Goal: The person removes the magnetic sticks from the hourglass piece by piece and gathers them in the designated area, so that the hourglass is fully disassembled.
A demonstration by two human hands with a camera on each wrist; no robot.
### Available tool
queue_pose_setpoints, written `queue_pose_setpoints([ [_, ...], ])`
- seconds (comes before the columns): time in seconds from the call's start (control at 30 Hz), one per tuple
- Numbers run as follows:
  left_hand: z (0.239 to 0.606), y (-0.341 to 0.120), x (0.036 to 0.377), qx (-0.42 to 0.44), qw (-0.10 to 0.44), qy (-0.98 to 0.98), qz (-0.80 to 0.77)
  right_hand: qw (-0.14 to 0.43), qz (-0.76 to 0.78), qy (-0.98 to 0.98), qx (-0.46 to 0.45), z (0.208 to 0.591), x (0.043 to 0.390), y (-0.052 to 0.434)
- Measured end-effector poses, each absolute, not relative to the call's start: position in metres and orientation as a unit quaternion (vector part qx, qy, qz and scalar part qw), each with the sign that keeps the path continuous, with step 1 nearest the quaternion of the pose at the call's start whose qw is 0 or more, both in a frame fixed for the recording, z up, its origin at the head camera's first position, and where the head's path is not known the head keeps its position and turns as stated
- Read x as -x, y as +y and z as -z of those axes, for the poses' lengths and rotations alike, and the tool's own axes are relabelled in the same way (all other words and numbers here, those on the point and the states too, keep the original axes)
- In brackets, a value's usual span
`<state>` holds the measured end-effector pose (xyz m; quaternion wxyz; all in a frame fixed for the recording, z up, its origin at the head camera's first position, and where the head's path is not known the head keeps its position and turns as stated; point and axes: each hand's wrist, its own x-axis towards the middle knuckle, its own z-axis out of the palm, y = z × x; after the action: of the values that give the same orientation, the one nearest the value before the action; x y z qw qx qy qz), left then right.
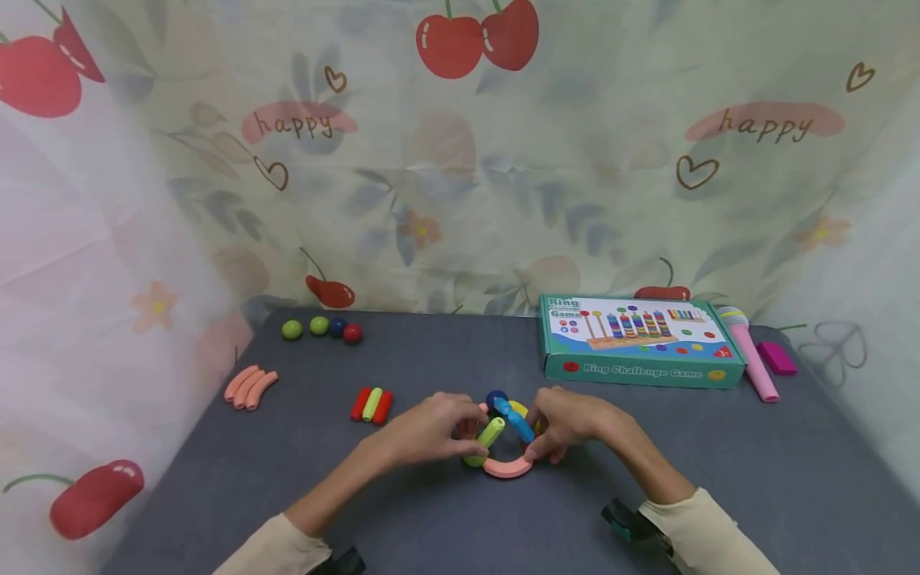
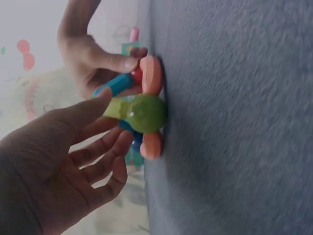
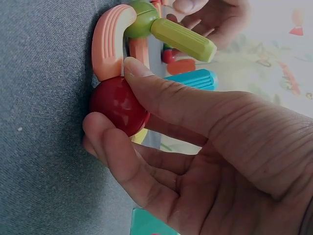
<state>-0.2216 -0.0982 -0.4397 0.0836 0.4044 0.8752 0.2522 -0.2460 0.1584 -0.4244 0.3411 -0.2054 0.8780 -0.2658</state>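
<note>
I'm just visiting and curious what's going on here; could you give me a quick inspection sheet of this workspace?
Surface: dark grey felt-like tabletop.
Job's things: small build of peach curved plastic piece, lime-green ribbed stick, blue ribbed stick and glossy red ball.
Clutter: four loose balls; three peach curved pieces; three short sticks, red, green, red; teal Ring Challenge Game box; pink toy microphone; magenta block.
Hands: left hand touches the green stick; right hand pinches the red ball.
Cables: nothing seen.
Surroundings: cherry-print curtain on three sides.
</note>
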Motion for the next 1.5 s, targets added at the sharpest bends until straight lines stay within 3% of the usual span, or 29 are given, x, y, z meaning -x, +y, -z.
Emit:
queue_pose_setpoints([
  [0.4, 0.439, -0.079, 0.211, -0.344, 0.084, 0.904, -0.239, 0.337, 0.262, 0.878, 0.216, 0.420, 0.245, 0.160],
  [1.27, 0.439, -0.087, 0.204, -0.337, 0.052, 0.903, -0.261, 0.343, 0.260, 0.877, 0.212, 0.422, 0.245, 0.158],
  [1.5, 0.428, -0.100, 0.206, -0.241, 0.046, 0.932, -0.266, 0.344, 0.262, 0.878, 0.206, 0.422, 0.244, 0.159],
])
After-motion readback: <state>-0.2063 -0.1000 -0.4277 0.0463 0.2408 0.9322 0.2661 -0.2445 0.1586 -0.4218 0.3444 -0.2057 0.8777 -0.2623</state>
